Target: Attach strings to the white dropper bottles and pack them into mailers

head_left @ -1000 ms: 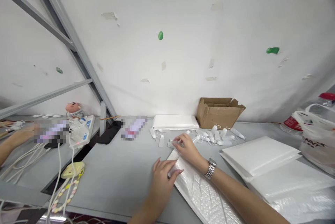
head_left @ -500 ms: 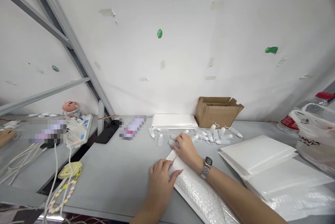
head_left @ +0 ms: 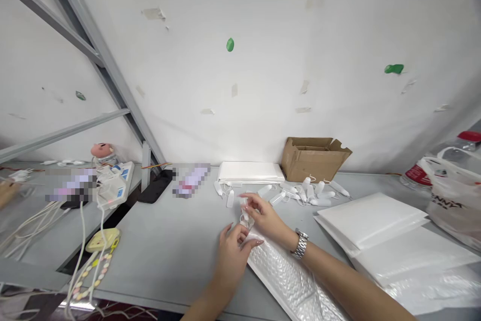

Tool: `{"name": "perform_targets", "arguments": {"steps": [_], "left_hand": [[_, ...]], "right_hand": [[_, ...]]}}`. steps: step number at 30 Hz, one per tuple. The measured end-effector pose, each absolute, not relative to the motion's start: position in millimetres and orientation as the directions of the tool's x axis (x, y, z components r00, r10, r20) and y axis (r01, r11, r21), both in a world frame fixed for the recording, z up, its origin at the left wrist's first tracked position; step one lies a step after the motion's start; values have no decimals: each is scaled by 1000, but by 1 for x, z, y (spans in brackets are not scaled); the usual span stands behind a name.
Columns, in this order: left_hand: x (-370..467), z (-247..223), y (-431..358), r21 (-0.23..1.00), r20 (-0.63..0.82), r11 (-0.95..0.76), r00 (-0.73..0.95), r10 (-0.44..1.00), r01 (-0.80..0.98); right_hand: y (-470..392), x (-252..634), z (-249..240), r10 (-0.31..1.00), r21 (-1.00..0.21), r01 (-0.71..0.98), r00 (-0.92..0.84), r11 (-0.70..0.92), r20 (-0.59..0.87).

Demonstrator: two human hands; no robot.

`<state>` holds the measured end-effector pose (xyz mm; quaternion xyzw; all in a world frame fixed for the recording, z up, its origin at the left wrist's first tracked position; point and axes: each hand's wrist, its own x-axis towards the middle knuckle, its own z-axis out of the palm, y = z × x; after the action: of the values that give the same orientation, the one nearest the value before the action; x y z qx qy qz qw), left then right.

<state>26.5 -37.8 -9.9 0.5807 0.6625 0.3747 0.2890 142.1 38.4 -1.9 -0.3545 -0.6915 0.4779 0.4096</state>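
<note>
A white bubble mailer (head_left: 296, 278) lies slantwise on the grey table, its far end under my hands. My left hand (head_left: 235, 248) is closed at that end, thumb and fingers pinching its edge. My right hand (head_left: 259, 211), with a metal watch on the wrist, pinches a small white looped tag just above the mailer's end. More white tags (head_left: 310, 193) lie loose in front of a brown cardboard box (head_left: 313, 163). Two single tags (head_left: 230, 199) rest left of my right hand.
A stack of white sheets or boxes (head_left: 250, 173) stands by the wall. Several white mailers (head_left: 376, 221) are piled at the right, near a plastic bag (head_left: 454, 201) and a bottle. Phones, a power strip (head_left: 116, 186) and cables occupy the left.
My right hand has picked up a small tag from the table and brought it to the mailer's end. My left hand has stayed at the mailer with its fingers shifted slightly.
</note>
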Motion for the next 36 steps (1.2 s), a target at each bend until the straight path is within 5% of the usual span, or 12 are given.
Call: {"name": "perform_targets", "arguments": {"steps": [6,16,28,32,36], "left_hand": [[14,-8,-34,830,139,-23,-166,976,557],[15,-15,-39,734,421,-143,-278,863,664],[6,-7,-37,955,166,-69,-324,931,290],[-9,8,-29,911,379,-323,-213,901,255],[-20,53,-15,574,795,-735,-31,606,361]], "right_hand": [[38,145,-7,741,-913,192,-654,360,155],[36,144,-5,722,-890,184,-661,418,203],[33,145,6,702,-923,131,-690,362,177],[39,151,14,810,-970,126,-577,210,101],[33,157,49,704,-996,24,-709,89,46]]}}
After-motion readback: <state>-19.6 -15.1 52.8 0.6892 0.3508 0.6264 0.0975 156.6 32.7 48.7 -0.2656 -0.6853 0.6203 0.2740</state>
